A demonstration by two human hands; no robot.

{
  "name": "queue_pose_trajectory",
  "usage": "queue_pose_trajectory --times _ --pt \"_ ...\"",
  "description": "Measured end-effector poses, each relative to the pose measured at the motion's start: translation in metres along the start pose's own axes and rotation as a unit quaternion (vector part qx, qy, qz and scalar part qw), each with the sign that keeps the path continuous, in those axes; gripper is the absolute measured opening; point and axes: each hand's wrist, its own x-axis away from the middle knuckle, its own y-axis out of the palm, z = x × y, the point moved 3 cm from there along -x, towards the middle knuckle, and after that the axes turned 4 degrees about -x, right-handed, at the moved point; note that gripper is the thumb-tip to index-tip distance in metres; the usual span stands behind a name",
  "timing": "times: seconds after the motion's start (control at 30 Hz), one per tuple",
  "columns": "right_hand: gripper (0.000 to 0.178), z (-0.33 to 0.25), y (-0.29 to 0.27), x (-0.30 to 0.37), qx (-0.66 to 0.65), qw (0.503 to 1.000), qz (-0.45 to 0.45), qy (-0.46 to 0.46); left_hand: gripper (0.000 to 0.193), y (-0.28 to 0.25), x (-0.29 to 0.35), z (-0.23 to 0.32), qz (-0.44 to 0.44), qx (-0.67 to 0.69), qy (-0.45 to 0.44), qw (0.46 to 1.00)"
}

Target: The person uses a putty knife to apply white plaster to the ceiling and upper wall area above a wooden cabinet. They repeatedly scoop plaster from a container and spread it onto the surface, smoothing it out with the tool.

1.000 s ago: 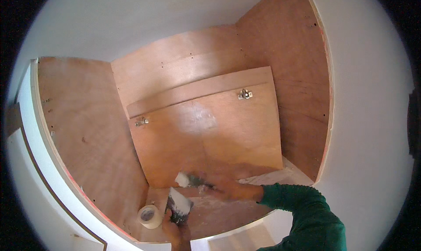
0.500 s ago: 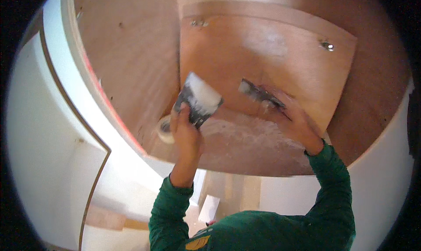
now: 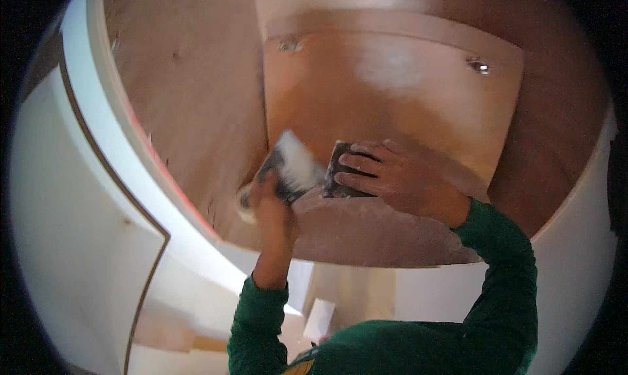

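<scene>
No words or numbers are showing legibly; toward six o'clock, a small yellow mark (image 3: 300, 367) is sitting unreadably on the dark-green, long-sleeved fabric top (image 3: 399, 349).

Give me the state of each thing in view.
Dark square plate: held tilted in the left hand, smeared with white paste
Dark rectangular flat scraper: under the right hand, fingers laid across it
Cream tape roll: partly hidden behind the left hand
Brown wooden panel: propped inside the brown wooden box
Silver metal hinges: fixed near panel's upper corners
</scene>
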Motion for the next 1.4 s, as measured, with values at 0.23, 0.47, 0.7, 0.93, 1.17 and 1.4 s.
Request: queue_pose_trajectory --times 0.23,0.47,0.7,0.93,1.17,1.4 --pt "0.034 0.12 0.034 0.018 -0.475 0.736 0.31 0.368 0.048 -0.083 0.03 -0.023 -0.01 -0.051 0.109 0.993" --pt "0.036 0.305 -0.113 0.018 -0.429 0.556 0.619 0.352 0.06 -0.105 0.056 -0.077 -0.009 -0.232 0.134 0.963" --pt "0.053 0.376 -0.24 0.002 0.108 0.516 0.826 0.2 0.057 -0.087 0.065 -0.073 -0.025 -0.335 0.187 0.923" --pt "0.05 0.381 -0.264 -0.039 -0.012 0.469 0.866 0.174 0.05 -0.09 0.068 -0.074 -0.007 -0.34 0.204 0.918" --pt "0.053 0.365 -0.221 -0.105 0.094 0.485 0.827 0.268 0.053 -0.087 0.064 -0.079 -0.021 -0.282 0.171 0.944" --pt "0.053 0.354 -0.236 -0.034 -0.032 0.537 0.787 0.302 0.048 -0.085 0.069 -0.069 -0.004 -0.318 0.238 0.918"
